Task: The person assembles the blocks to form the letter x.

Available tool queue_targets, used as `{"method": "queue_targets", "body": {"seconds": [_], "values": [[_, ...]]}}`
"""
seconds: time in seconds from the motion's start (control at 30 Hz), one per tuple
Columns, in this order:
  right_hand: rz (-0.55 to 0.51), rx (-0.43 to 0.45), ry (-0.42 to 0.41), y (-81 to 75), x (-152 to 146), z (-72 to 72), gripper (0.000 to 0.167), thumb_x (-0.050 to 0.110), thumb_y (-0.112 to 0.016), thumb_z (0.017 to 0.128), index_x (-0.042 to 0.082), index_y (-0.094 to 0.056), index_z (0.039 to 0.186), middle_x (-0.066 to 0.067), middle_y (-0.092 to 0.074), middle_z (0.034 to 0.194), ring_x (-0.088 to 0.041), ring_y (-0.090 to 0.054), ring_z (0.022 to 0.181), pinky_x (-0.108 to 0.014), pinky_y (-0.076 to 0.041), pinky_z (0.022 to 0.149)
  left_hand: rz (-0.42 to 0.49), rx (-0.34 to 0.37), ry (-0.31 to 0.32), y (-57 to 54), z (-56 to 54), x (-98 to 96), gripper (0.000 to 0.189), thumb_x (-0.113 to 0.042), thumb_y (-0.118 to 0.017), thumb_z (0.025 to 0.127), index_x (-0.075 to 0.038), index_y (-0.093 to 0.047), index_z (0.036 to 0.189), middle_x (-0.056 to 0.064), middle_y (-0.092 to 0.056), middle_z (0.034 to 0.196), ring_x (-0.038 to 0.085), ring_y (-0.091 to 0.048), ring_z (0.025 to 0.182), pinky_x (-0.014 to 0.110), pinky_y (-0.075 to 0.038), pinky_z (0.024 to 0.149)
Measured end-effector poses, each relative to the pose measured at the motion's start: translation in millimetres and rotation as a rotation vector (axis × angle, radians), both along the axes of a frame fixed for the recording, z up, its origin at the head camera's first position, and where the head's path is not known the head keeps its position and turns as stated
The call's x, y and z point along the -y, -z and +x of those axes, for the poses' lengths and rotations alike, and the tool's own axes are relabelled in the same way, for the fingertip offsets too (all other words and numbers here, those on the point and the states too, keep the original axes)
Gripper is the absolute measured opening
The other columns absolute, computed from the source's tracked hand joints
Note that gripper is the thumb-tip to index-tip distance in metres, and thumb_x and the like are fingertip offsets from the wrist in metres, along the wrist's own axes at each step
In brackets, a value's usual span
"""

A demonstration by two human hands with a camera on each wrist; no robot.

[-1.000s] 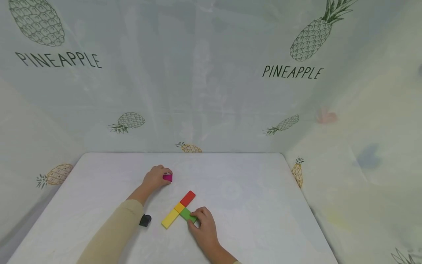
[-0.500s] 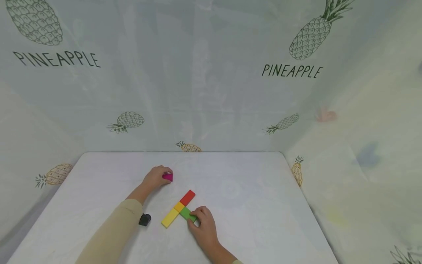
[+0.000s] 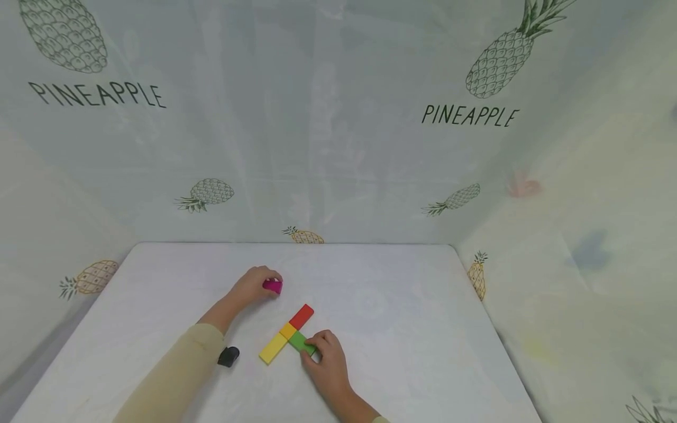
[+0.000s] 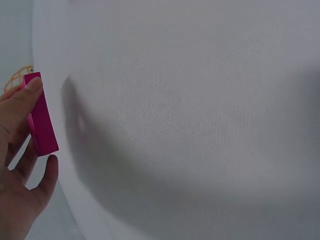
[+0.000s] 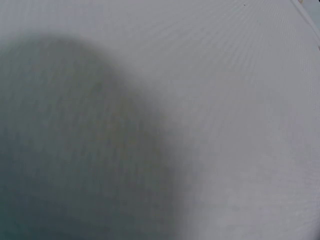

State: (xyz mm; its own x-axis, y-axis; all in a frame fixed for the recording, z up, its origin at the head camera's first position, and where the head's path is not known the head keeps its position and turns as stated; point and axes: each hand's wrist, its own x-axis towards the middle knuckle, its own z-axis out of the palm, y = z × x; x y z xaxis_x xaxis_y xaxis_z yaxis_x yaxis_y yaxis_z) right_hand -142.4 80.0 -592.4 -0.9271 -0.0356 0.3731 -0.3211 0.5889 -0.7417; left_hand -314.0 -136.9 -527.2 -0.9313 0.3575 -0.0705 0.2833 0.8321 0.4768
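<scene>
My left hand (image 3: 257, 285) grips a magenta block (image 3: 272, 286) toward the back of the white table. In the left wrist view the fingers and thumb hold this long, flat-sided block (image 4: 42, 117) by its upper part. My right hand (image 3: 329, 361) pinches the outer end of a green block (image 3: 299, 341) between thumb and fingers. The green block lies flat and meets a small orange block (image 3: 288, 331). A red block (image 3: 302, 317) and a yellow block (image 3: 272, 348) extend from the orange one in a slanted line. The right wrist view shows neither hand nor blocks.
The white table (image 3: 423, 329) has its far edge against a hanging sheet (image 3: 338, 147) printed with pineapples. A small black object (image 3: 229, 356) sits beside the left sleeve (image 3: 177, 370). White surface lies between the magenta block and the red one.
My left hand has shifted slightly to the right with the magenta block, which has turned a little. The right hand and the joined blocks have stayed in place.
</scene>
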Motion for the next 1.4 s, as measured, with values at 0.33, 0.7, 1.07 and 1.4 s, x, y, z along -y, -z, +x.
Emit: {"method": "queue_targets", "body": {"seconds": [0.33,0.7,1.07,1.4], "values": [[0.009,0.024,0.002,-0.1,0,-0.8,0.012,0.016,-0.076,0.082,0.016,-0.072,0.093,0.010,-0.054,0.096,-0.008,-0.051,0.089,-0.025,-0.046,0.078,0.003,-0.034,0.071,-7.8,16.3,0.3,0.041,-0.009,-0.084,0.075,-0.018,-0.068,0.112,0.007,-0.061,0.112,0.030,-0.052,0.111,0.044,-0.053,0.083],[0.012,-0.017,0.008,2.1,0,-1.1,0.013,0.015,-0.076,0.080,0.016,-0.072,0.092,0.008,-0.056,0.095,-0.009,-0.053,0.089,-0.026,-0.047,0.078,0.002,-0.050,0.137,-8.4,27.6,3.5,0.034,-0.010,-0.082,0.078,-0.018,-0.071,0.109,0.000,-0.063,0.107,0.024,-0.053,0.107,0.041,-0.051,0.087],[0.017,0.014,0.009,3.0,-1,-1.4,0.012,0.017,-0.076,0.081,0.016,-0.072,0.093,0.010,-0.055,0.096,-0.008,-0.052,0.089,-0.027,-0.047,0.078,0.028,-0.046,0.184,-1.7,41.0,5.5,0.034,-0.009,-0.083,0.076,-0.020,-0.072,0.107,-0.005,-0.062,0.104,0.021,-0.053,0.105,0.038,-0.051,0.086],[0.011,0.076,0.009,-1.3,0,-1.7,0.012,0.017,-0.076,0.082,0.016,-0.073,0.094,0.010,-0.054,0.096,-0.008,-0.052,0.090,-0.027,-0.047,0.080,0.029,-0.041,0.219,2.9,46.9,4.5,0.034,-0.008,-0.083,0.076,-0.021,-0.073,0.105,-0.007,-0.060,0.101,0.019,-0.052,0.103,0.035,-0.051,0.084]]}}
